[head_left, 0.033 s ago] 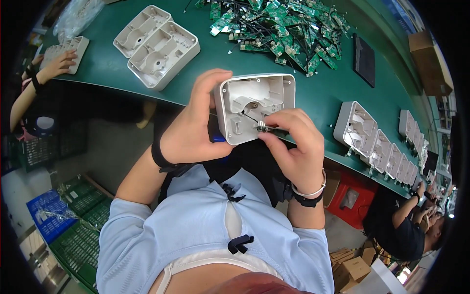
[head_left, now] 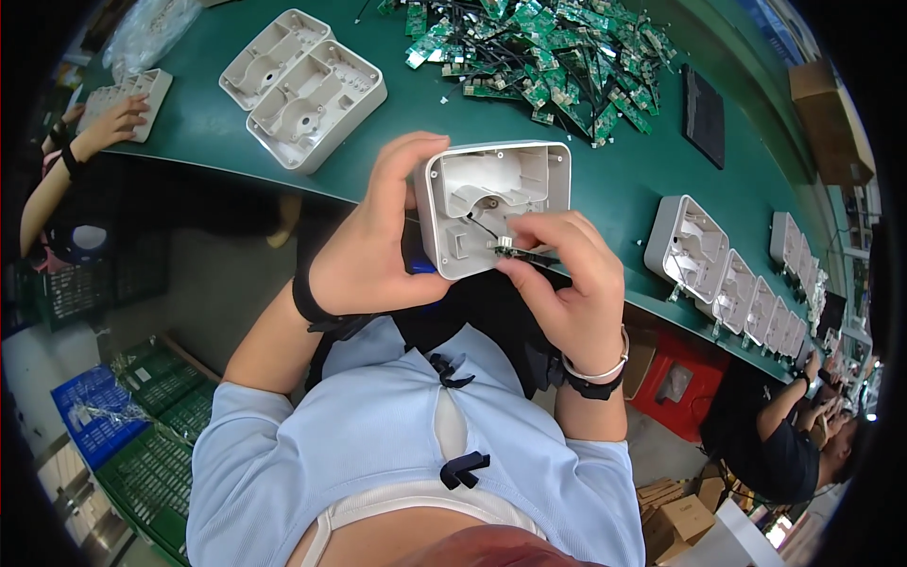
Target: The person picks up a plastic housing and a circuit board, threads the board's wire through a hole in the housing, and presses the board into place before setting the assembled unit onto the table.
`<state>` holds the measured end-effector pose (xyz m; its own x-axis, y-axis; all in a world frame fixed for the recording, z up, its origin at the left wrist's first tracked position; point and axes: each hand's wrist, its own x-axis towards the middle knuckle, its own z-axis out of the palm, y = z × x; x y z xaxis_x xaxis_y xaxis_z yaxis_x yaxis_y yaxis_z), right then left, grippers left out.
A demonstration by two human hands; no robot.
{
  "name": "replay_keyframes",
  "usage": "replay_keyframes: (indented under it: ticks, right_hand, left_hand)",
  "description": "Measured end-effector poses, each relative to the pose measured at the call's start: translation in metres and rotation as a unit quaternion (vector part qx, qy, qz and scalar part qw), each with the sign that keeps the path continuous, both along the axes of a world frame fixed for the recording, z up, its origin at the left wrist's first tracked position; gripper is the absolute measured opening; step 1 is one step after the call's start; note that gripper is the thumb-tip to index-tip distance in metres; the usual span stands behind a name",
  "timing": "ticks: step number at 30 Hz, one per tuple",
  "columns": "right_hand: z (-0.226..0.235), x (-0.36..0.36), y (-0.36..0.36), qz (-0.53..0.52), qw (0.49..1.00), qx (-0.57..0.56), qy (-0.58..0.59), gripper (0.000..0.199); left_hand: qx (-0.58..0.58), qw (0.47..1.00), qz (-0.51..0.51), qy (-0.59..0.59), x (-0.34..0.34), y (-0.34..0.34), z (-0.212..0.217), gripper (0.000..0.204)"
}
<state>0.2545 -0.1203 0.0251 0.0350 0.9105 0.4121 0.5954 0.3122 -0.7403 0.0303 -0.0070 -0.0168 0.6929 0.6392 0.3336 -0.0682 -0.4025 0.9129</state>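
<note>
My left hand [head_left: 367,241] grips the left wall of a white plastic housing [head_left: 448,156], held tilted with its hollow inside facing me. Thumb and fingers of that hand clasp its side. Between the thumb and index finger of my right hand [head_left: 567,265] is a small circuit board [head_left: 506,248] with a white connector, at the housing's lower right edge. A thin black wire [head_left: 480,225] runs from near the board to the round recess inside the housing. Part of the board is hidden behind my fingers.
A heap of green circuit boards [head_left: 548,57] with black wires lies on the green table [head_left: 406,123]. Two joined white housings [head_left: 302,118] stand left, several more [head_left: 694,250] right. A black slab [head_left: 702,115] lies beyond. Another person's hand [head_left: 113,125] touches a white part at far left.
My right fingers have shifted very slightly at the circuit board, showing a little more of its white connector. The housing and my left hand stay in place.
</note>
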Motion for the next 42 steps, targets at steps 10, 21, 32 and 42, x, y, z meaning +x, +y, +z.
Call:
replay_keyframes:
  ticks: [10, 21, 32, 42]
  right_hand:
    - [-0.007, -0.002, -0.012, 0.046, 0.996, -0.058, 0.042, 0.028]
    - [-0.021, -0.008, -0.012, 0.062, 0.996, 0.04, -0.059, 0.026]
    - [-0.014, -0.024, -0.001, -0.017, 0.998, 0.001, -0.062, 0.036]
    - [-0.01, -0.001, -0.011, 0.037, 0.969, 0.071, -0.236, 0.028]
  left_hand:
    - [-0.156, 0.987, -0.03, 0.014, 0.0, -0.002, 0.014, 0.111]
    - [-0.231, 0.971, -0.039, -0.04, 0.003, -0.002, 0.006, 0.112]
    - [-0.266, 0.964, -0.008, -0.023, -0.002, -0.005, 0.007, 0.116]
    - [-0.315, 0.945, -0.074, -0.046, 0.011, -0.01, 0.01, 0.116]
